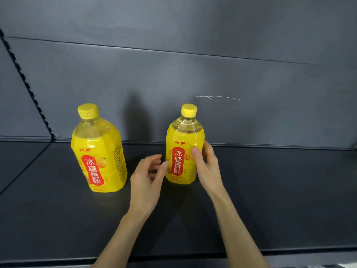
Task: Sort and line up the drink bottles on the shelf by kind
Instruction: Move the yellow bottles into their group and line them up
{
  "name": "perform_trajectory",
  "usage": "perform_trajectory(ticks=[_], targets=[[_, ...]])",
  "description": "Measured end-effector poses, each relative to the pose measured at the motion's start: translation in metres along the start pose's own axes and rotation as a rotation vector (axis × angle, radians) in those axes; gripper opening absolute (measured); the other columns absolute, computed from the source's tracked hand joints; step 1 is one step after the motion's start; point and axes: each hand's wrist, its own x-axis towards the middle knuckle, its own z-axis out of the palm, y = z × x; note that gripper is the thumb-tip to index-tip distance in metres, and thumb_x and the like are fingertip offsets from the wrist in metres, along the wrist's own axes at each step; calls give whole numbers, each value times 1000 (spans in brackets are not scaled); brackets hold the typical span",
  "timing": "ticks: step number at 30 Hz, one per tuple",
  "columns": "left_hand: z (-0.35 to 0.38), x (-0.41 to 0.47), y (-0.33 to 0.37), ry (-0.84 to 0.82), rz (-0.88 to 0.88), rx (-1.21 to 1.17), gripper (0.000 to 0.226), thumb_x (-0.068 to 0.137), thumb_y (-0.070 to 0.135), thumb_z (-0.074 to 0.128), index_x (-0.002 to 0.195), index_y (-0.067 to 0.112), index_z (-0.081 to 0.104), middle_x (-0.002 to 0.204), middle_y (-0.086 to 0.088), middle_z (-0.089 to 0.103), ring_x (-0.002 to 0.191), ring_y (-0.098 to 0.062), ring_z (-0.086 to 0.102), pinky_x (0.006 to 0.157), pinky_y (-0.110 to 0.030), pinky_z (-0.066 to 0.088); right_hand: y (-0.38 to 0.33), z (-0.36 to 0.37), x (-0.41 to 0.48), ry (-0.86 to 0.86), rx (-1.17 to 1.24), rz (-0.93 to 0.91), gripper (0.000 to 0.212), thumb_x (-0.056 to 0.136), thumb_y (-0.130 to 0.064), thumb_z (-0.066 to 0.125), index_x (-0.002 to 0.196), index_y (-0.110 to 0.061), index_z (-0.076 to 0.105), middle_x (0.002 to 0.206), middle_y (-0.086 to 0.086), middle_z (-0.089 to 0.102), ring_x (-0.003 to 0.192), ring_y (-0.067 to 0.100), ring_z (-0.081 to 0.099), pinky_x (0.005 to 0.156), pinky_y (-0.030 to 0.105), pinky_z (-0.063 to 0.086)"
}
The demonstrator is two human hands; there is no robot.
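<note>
Behind the right bottle (181, 136), the right hand's (207, 167) fingers are mostly hidden

Both bottles (98, 149) (184, 146): clear plastic up top, glossy yellow shrink-wrap labels, bit crinkly. Caps (88, 110) matt yellow plastic, ribbed. Shelf (58, 219) dark, smooth, matt-ish. Back panel (193, 74) matt grey, one thin scratch (218, 97).
</note>
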Motion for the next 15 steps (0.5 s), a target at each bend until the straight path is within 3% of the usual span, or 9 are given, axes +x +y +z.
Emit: perform_trajectory(ticks=[5, 7, 9, 11, 15], targets=[[-33, -31, -8, 357, 1, 23, 15, 86, 23, 66, 94, 16, 56, 85, 4, 60, 76, -2, 58, 61, -7, 44, -1, 6, -12, -4, -2, -21, 60, 77, -57, 49, 133, -34, 42, 135, 0, 51, 115, 12, 57, 76, 15, 54], [-43, -31, -12, 465, -92, -6, 31, 83, 25, 70, 101, 14, 48, 98, -5, 54, 82, -5, 53, 63, -9, 43, 0, 9, -16, -15, 1, -28, 58, 81, -55, 46, 134, -33, 41, 133, -2, 53, 114, 10, 59, 78, 18, 55], [-51, -26, -16, 537, -143, 28, 57, 80, 31, 72, 120, 4, 41, 118, -14, 43, 105, -15, 46, 82, -17, 41, 0, 12, -19, -27, 22, -37, 53, 84, -51, 44, 134, -34, 40, 125, -10, 58, 108, 2, 62, 73, 15, 54], [-59, -17, -20, 558, -211, 48, 88, 77, 45, 71, 138, -1, 28, 135, -19, 32, 127, -25, 34, 103, -32, 34, 0, 15, -21, -21, 26, -43, 49, 85, -50, 43, 131, -35, 40, 118, -17, 59, 104, -5, 61, 70, 13, 52], [-73, 6, -29, 464, -256, -11, 107, 73, 65, 63, 149, 9, 12, 153, -9, 23, 140, -26, 27, 115, -50, 22, 2, 18, -24, -3, 11, -42, 53, 84, -54, 41, 134, -36, 38, 118, -18, 60, 105, -5, 61, 72, 14, 53]])
